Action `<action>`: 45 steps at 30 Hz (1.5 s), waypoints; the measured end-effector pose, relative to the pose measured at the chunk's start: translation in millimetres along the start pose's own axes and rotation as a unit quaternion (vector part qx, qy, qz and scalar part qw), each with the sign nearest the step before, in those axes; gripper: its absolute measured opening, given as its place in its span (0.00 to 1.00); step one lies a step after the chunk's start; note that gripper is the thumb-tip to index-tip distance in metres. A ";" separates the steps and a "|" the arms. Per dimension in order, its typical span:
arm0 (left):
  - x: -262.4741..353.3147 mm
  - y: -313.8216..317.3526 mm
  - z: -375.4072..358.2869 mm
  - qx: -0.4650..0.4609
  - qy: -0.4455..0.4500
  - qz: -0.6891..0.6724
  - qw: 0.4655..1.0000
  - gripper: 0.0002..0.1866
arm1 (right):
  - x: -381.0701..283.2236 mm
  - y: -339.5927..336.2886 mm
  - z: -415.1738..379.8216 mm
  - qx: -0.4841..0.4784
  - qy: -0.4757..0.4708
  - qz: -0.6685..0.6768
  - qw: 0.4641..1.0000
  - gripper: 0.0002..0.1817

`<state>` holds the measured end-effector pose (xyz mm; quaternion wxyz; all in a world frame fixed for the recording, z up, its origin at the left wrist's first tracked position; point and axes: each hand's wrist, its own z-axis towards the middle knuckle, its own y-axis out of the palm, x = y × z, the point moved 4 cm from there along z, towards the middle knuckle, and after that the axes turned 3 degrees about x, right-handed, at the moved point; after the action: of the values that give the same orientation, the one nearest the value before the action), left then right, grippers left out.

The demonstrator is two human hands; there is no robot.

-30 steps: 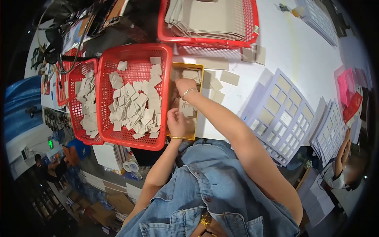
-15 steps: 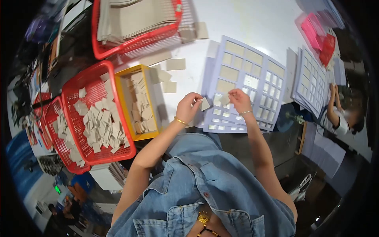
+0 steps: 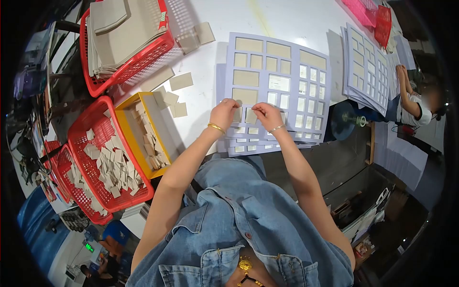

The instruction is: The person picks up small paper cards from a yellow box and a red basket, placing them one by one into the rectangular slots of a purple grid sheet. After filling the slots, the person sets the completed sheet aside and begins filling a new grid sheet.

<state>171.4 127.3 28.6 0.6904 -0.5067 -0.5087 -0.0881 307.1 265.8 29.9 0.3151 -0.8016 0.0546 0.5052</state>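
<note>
My left hand (image 3: 223, 113) and my right hand (image 3: 267, 115) rest side by side on the lower part of a pale lilac grid sheet (image 3: 287, 71) with rectangular windows. Each hand pinches a small beige card: one card (image 3: 237, 115) is at my left fingertips, another card (image 3: 250, 116) at my right fingertips, both pressed flat against the sheet's cells. Larger beige cards fill the cells higher up on the sheet. A yellow box (image 3: 125, 131) of small beige cards sits to the left of my left arm.
Red baskets of beige squares (image 3: 93, 162) lie at left, and a red basket of larger boards (image 3: 125, 71) at top left. Loose cards (image 3: 180, 82) lie on the white table. More grid sheets (image 3: 367, 67) are stacked at right, where another person (image 3: 417, 106) works.
Both hands left the yellow box, carried small cards right to the grid sheet, and now press them onto its lower cells. The view swung right with them.
</note>
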 end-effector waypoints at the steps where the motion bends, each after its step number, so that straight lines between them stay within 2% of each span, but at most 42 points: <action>1: 0.5 0.7 0.1 -0.007 0.002 0.013 1.000 0.05 | -3.5 0.2 1.3 0.004 -0.014 -0.023 1.000 0.06; 7: 6.4 4.5 -2.4 -0.033 -0.007 0.088 0.996 0.04 | -13.0 3.5 2.9 0.027 -0.097 -0.101 0.990 0.05; 13: 16.7 -0.6 -13.5 0.000 -0.017 0.064 0.998 0.07 | -20.1 7.7 -3.6 0.036 -0.116 -0.174 0.977 0.06; 16: 10.2 2.2 -22.8 -0.028 -0.003 0.081 0.996 0.11 | -16.9 12.2 -10.8 0.045 -0.137 -0.213 0.967 0.10; 19: 14.3 0.6 -33.7 -0.039 0.074 0.177 0.981 0.14 | -17.6 14.2 -18.1 0.052 -0.149 -0.281 0.947 0.12; 20: 14.3 -0.9 -34.4 -0.044 0.072 0.182 0.980 0.14 | -17.9 14.3 -21.2 0.054 -0.150 -0.306 0.938 0.12; 23: 16.1 -3.2 -34.2 -0.042 0.089 0.169 0.981 0.16 | -31.7 3.7 -32.8 0.047 -0.151 -0.261 0.952 0.16; 25: 11.5 -7.2 -33.3 -0.016 0.118 0.131 0.984 0.18 | -29.7 -9.6 -46.7 0.130 -0.125 -0.200 0.963 0.17; 26: 7.7 -13.7 -34.4 0.022 0.082 0.096 0.992 0.18 | -26.4 -16.6 -57.0 0.170 -0.111 -0.168 0.965 0.18; 28: 4.0 -27.9 -41.6 0.091 0.012 0.022 0.996 0.19 | -10.5 -27.6 -84.4 0.166 -0.074 -0.200 0.963 0.20; 29: -8.9 -23.3 -48.8 0.090 -0.054 -0.031 0.994 0.18 | -3.0 -30.6 -98.9 0.165 -0.054 -0.217 0.961 0.21; 31: -40.2 -7.2 -65.0 0.088 -0.185 -0.134 0.970 0.17 | 2.5 -24.5 -121.3 0.137 -0.080 -0.290 0.944 0.22; 32: -47.1 -1.7 -69.8 0.061 -0.187 -0.162 0.967 0.14 | 3.9 -21.4 -127.9 0.122 -0.094 -0.325 0.933 0.22; 35: -57.9 10.2 -73.4 0.009 -0.247 -0.227 0.942 0.15 | -2.6 -2.7 -129.3 0.090 -0.062 -0.365 0.925 0.23; 38: -42.0 -1.1 -63.5 0.008 -0.277 -0.292 0.915 0.17 | -5.7 8.2 -124.5 0.076 -0.044 -0.368 0.926 0.24; 41: -39.6 -1.7 -57.7 -0.064 -0.392 -0.371 0.839 0.14 | -7.8 8.4 -125.2 0.061 -0.037 -0.396 0.915 0.24; 42: -35.4 -4.7 -54.7 -0.064 -0.398 -0.392 0.827 0.14 | -7.4 7.5 -125.3 0.054 -0.036 -0.410 0.910 0.24; 43: -30.8 -7.8 -52.5 -0.062 -0.404 -0.413 0.814 0.14 | 5.6 7.7 -126.5 0.082 0.013 -0.265 0.961 0.24; 44: -27.6 -8.9 -51.6 -0.062 -0.409 -0.434 0.800 0.14 | 28.1 13.6 -129.1 0.107 0.062 -0.114 0.986 0.24; 45: -26.2 -9.2 -51.3 -0.056 -0.389 -0.439 0.808 0.14 | 35.5 15.3 -126.3 0.128 0.107 0.039 0.985 0.24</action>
<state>184.8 72.1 15.1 0.2926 -0.2586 -0.8974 -0.2054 416.1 191.1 29.8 0.3879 -0.8013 0.1837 0.4168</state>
